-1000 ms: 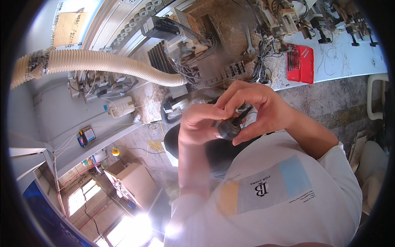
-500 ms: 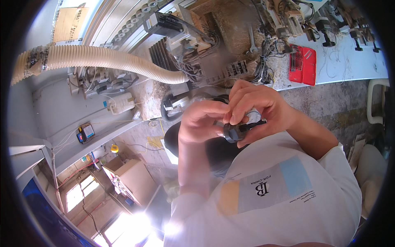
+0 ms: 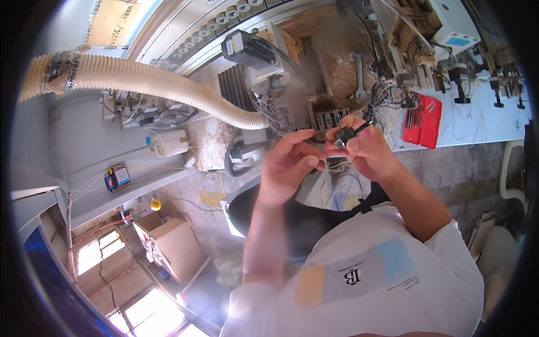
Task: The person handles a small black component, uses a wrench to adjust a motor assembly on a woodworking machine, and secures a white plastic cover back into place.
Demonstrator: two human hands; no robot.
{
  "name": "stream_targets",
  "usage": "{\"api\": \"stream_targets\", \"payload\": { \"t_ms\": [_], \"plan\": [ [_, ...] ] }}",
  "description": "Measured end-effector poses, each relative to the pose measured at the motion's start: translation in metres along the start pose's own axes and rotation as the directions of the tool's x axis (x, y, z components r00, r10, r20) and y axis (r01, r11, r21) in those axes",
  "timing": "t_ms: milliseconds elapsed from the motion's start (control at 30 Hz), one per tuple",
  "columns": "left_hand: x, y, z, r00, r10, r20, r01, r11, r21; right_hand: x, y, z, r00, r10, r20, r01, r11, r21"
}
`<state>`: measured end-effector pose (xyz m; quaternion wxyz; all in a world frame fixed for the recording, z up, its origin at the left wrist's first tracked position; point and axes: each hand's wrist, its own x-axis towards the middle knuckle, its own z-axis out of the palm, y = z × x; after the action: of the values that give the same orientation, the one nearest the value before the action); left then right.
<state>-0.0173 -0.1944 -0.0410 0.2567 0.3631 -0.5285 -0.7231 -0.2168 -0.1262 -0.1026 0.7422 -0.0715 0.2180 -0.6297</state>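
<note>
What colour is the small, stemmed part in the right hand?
The small, stemmed part is mostly black, seen best in the head view.

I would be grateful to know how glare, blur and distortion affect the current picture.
Head view: glare washes out the lower-left window, and haze veils the left forearm; head view: a smudge blurs the machinery left of the open-end wrench; head view: fisheye distortion curves the scene toward a black rim.
</note>
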Motion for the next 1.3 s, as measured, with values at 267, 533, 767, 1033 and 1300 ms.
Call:
{"api": "stream_targets", "payload": {
  "t_ms": [267,533,767,1033,1300],
  "plan": [
    [0.033,0.028,-0.039,0.934,0.2,-0.295,-0.04,0.882,0.47,0.063,-0.017,-0.045,0.965,0.02,-0.26,-0.065,0.984,-0.167],
    [0.156,0.101,-0.081,0.548,0.819,0.171,-0.365,0.05,0.93,0.177,-0.056,-0.063,0.951,-0.112,-0.288,0.007,0.94,-0.342],
    [0.242,0.119,-0.082,0.697,0.48,0.533,-0.56,-0.1,0.823,0.307,-0.094,-0.078,0.962,-0.15,-0.23,0.018,0.87,-0.493],
    [0.245,0.126,-0.08,0.767,0.395,0.506,-0.554,0.009,0.832,0.438,-0.076,-0.108,0.991,0.076,-0.111,-0.129,0.774,-0.62],
    [0.252,0.122,-0.082,0.792,0.358,0.494,-0.55,0.066,0.833,0.5,-0.048,-0.109,0.982,0.184,0.043,-0.129,0.821,-0.557]
  ]
}}
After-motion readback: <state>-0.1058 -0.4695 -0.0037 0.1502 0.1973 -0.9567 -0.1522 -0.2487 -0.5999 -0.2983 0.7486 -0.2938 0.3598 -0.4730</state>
